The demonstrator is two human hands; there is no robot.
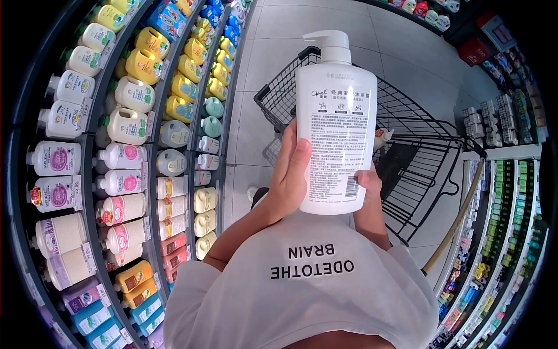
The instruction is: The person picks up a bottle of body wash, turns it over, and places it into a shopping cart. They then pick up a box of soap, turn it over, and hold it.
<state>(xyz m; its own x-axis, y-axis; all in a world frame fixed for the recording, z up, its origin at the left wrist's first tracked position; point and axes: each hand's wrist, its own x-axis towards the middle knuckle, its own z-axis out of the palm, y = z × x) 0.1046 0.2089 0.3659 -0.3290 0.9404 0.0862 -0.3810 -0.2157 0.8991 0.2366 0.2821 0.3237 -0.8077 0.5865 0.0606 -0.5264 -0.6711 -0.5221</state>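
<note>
A large white pump bottle (pixel 337 139) stands upright in front of my chest, its back label with small dark print and a barcode facing me. My left hand (pixel 290 171) is wrapped round the bottle's left side. On the lower right side my right hand (pixel 370 189) grips it, with the thumb beside the barcode. The white pump head (pixel 334 46) points left at the top. Behind the bottle, a black wire shopping cart (pixel 418 116) is partly hidden; a white item (pixel 381 138) lies in it.
Shelves (pixel 152 136) of bottles in several colours run along the left side. More shelves (pixel 511 152) with small goods line the right. A long yellowish pole (pixel 456 224) slants beside the cart. Grey tiles (pixel 264 46) cover the floor.
</note>
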